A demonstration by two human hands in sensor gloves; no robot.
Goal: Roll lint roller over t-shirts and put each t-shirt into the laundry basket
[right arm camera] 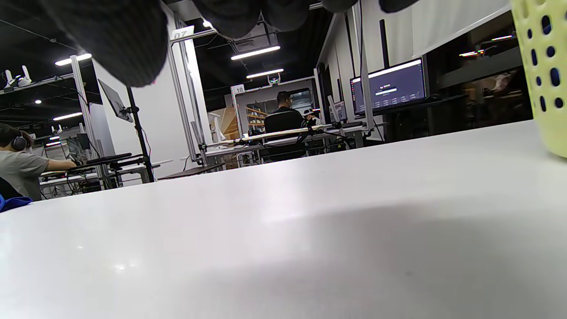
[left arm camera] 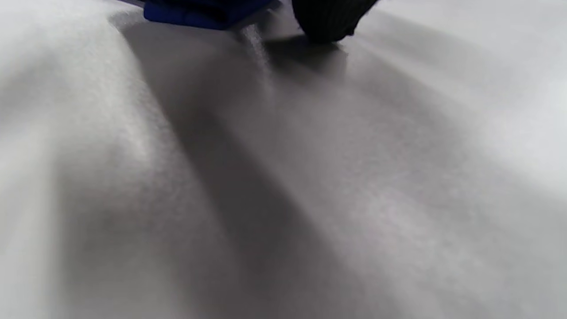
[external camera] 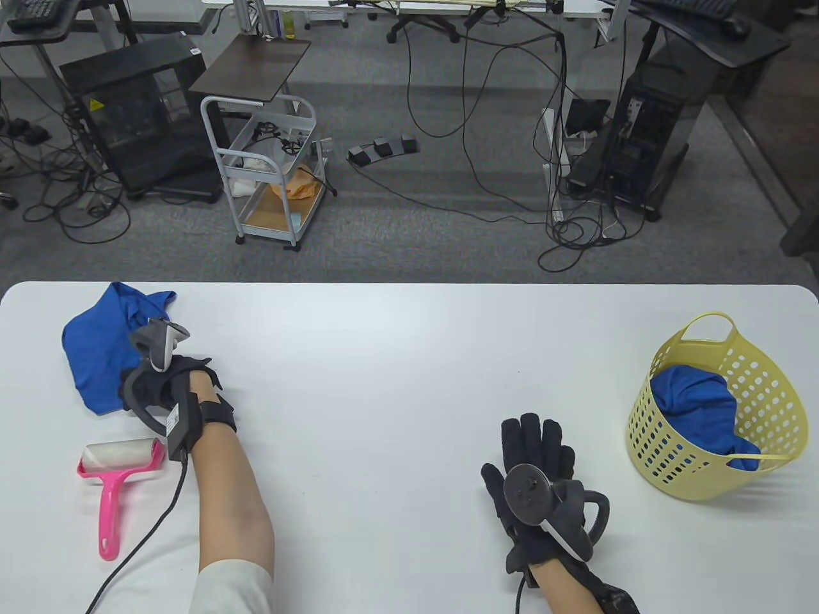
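An open-plan lab office: grey carpet strewn with cables [external camera: 486,96], computer towers [external camera: 646,128], a wheeled cart [external camera: 272,173], numbered bays, monitors [right arm camera: 387,86], people at desks [right arm camera: 283,133].

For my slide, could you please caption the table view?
Left hand on blue t-shirt; right hand flat beside yellow laundry basket.

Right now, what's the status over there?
Left hand on the blue shirt, grip hidden. Right hand flat, idle. Roller untouched. One shirt already in basket. Nothing in the way.
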